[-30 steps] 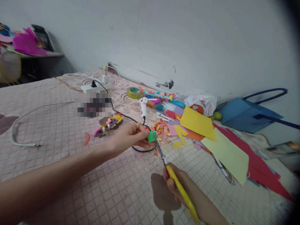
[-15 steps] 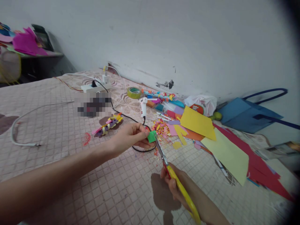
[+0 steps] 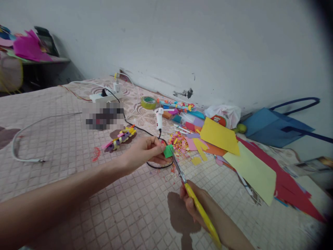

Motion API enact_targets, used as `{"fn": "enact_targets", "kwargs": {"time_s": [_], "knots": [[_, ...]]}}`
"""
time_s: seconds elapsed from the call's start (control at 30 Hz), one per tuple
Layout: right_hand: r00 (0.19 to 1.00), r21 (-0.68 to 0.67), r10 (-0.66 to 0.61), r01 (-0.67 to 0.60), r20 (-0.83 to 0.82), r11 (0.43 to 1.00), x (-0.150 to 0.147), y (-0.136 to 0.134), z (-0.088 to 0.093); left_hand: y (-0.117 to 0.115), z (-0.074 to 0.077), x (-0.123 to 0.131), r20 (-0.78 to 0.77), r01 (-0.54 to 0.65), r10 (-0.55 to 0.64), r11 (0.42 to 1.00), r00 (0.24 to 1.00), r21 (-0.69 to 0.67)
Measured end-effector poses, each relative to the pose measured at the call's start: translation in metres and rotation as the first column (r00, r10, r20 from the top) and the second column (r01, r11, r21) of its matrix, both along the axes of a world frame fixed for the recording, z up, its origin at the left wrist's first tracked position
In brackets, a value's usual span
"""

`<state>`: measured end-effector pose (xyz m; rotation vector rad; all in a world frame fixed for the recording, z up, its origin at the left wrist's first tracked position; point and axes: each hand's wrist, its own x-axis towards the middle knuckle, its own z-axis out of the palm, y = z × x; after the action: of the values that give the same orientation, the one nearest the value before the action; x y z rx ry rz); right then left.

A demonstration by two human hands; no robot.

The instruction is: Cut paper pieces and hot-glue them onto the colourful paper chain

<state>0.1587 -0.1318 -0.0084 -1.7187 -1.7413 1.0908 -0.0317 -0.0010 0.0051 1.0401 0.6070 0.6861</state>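
My left hand [image 3: 144,152] pinches a small green paper piece [image 3: 168,151] between thumb and fingertips, a little above the tiled floor covering. My right hand [image 3: 200,206] grips yellow-handled scissors [image 3: 194,199] low in the view. The steel blades point up and left, and their tips meet the green piece at its right edge. A black cable loop lies on the floor just under the green piece.
A white glue gun [image 3: 159,118], a roll of yellow-green tape [image 3: 148,102] and a heap of paper scraps [image 3: 179,142] lie beyond my hands. Yellow [image 3: 220,136], pale green [image 3: 253,172] and red sheets spread to the right. A blue bag [image 3: 275,126] leans at the wall. A power strip [image 3: 106,97] sits far left.
The scissors and my right hand shifted very slightly at the green piece; my left hand keeps its pinch in the same place.
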Motion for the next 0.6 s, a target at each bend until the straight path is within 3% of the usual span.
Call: {"fn": "enact_targets", "kwargs": {"time_s": [0.13,0.3,0.37,0.5,0.6], "knots": [[0.997,-0.079,-0.066,0.064,-0.029,0.995,-0.004,0.000,0.010,0.000,-0.001,0.000,0.002,0.004,-0.004,1.000,1.000,0.001],[0.977,-0.283,-0.136,0.086,-0.162,0.955,-0.004,0.000,0.013,0.002,-0.001,-0.001,0.006,-0.002,0.001,1.000,1.000,0.027],[0.982,-0.246,-0.122,0.084,-0.141,0.965,-0.002,0.000,0.011,0.002,0.000,-0.001,0.003,0.004,-0.004,1.000,1.000,0.022],[0.998,-0.062,0.057,-0.059,-0.022,0.996,0.003,-0.002,0.005,0.000,0.001,0.000,0.004,0.014,-0.014,1.000,1.000,-0.002],[0.994,-0.001,0.106,-0.106,0.021,0.994,0.004,-0.002,0.003,-0.001,0.002,0.000,0.007,0.012,-0.012,1.000,1.000,-0.013]]}}
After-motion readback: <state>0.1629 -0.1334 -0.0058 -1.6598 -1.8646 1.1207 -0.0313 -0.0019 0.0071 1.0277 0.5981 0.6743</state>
